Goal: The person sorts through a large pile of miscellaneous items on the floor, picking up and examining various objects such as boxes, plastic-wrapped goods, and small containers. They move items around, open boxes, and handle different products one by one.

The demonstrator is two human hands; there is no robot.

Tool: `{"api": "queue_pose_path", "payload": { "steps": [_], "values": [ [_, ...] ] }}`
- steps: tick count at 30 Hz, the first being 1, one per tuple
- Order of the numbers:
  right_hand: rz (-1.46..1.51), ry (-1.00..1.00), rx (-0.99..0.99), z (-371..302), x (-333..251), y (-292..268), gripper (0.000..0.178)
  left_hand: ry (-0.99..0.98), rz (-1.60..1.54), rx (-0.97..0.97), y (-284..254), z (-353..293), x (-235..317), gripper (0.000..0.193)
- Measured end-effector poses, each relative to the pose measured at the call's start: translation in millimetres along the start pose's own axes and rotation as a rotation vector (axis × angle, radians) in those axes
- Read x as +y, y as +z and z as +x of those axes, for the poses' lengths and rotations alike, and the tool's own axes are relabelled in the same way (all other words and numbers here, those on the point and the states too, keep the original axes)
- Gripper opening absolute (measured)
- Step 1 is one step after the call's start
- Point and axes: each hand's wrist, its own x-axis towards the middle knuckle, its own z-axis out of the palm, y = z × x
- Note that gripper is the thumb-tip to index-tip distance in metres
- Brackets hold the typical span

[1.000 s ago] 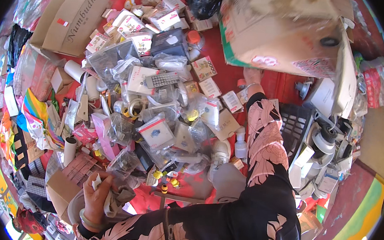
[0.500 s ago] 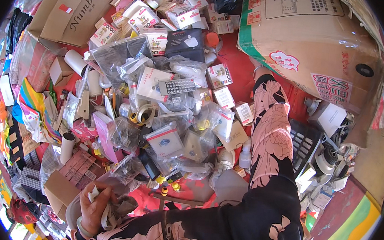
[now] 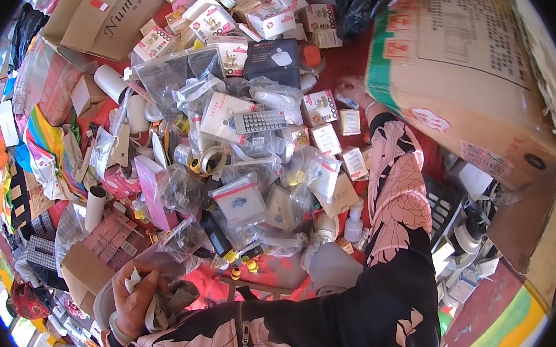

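Observation:
My left hand [image 3: 134, 300] is closed at the lower left, gripping a crumpled grey cloth [image 3: 178, 297]. A scrap of white tissue [image 3: 133, 280] pokes out between its fingers. My right arm stretches far ahead, and the blurred right hand [image 3: 353, 87] is low beside the near left edge of a large brown carton [image 3: 459, 64]. A small white and blue thing [image 3: 346, 101] shows just under that hand; whether the fingers hold it is unclear. Nearest to the hand are a small cream box [image 3: 350, 122] and a white printed box [image 3: 321, 107].
A heap of plastic-bagged goods, including a flat white packet [image 3: 239, 202], fills the middle, with a grey remote control [image 3: 260, 122] on top. An open carton [image 3: 114, 10] stands far left. At the right are a black crate [image 3: 440, 204] and a black plastic bag [image 3: 355, 8] is far ahead.
The large carton has shifted right and tilted. My right hand, hidden by it before, now shows, and a small cream box lies on formerly bare red floor. My left hand stays put.

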Motion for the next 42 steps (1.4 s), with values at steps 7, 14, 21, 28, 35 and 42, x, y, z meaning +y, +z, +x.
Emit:
{"api": "queue_pose_path", "payload": {
  "steps": [7, 14, 21, 28, 35, 42],
  "values": [
    [-0.129, 0.339, -0.006, -131.4, -80.7, 18.3, 0.039, 0.040, 0.009, -0.036, 4.8, -18.8, -2.2, 0.008],
    [0.031, 0.602, -0.029, -167.2, -32.2, 50.4, 0.039, 0.069, 0.044, -0.074, 10.7, -40.5, -10.7, 0.008],
    [-0.116, 0.523, -0.064, -234.1, -35.6, 42.7, 0.053, 0.134, 0.018, -0.097, 16.7, -53.4, -18.0, 0.007],
    [0.841, 0.606, 0.835, -273.4, -39.4, -26.7, 0.041, 0.233, 0.083, -0.123, 21.7, -70.4, -34.3, 0.007],
    [1.135, 0.684, 0.820, -430.2, -174.7, -87.6, 0.026, 0.283, 0.034, -0.227, 21.2, -75.6, -15.2, 0.007],
    [-0.460, 0.095, 0.759, -435.5, -219.3, -233.3, 0.089, 0.379, -0.090, -0.648, 109.0, -37.8, 66.6, 0.028]
  ]
}}
